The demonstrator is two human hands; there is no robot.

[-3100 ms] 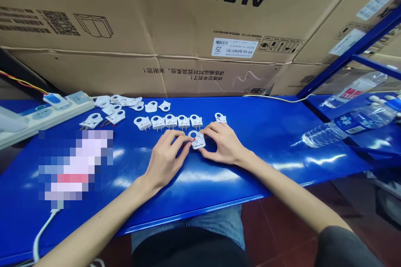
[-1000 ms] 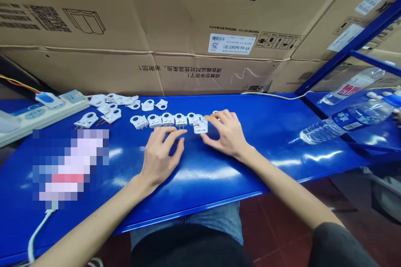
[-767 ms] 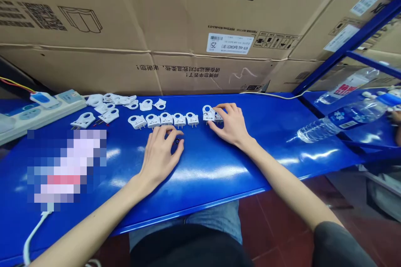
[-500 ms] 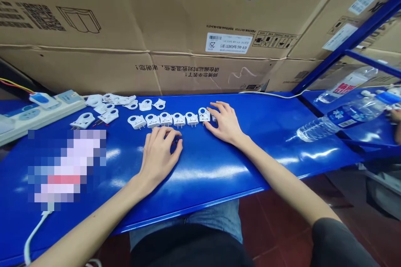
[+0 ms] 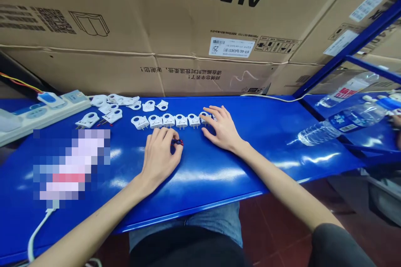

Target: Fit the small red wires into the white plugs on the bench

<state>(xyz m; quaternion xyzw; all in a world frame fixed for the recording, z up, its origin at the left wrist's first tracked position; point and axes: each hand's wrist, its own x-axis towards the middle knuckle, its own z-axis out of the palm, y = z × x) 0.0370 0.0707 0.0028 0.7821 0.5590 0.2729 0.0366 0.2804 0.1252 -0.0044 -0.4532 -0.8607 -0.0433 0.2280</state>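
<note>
White plug housings with round holes and metal prongs stand in a row on the blue table; one is the plug housing (image 5: 181,121) in the middle. My left hand (image 5: 159,150) rests just in front of the row, its fingers curled and closed on a small dark piece with red on it (image 5: 178,142). Most of that piece is hidden. At the right end of the row, my right hand (image 5: 223,130) has its fingers spread over a plug housing (image 5: 205,117), partly covering it. Another white part shows behind these fingers.
More white plug housings (image 5: 148,105) lie loosely at the back left, near a power strip (image 5: 40,114). A blurred-out white object (image 5: 79,160) with a cable lies at left. Water bottles (image 5: 341,125) lie on the right, by a blue rack post (image 5: 326,66). Cardboard stands behind.
The view has shifted slightly. My right hand's fingers have moved further over the end plug housing. The small dark piece in my left hand shows more clearly; that hand stays about in place.
</note>
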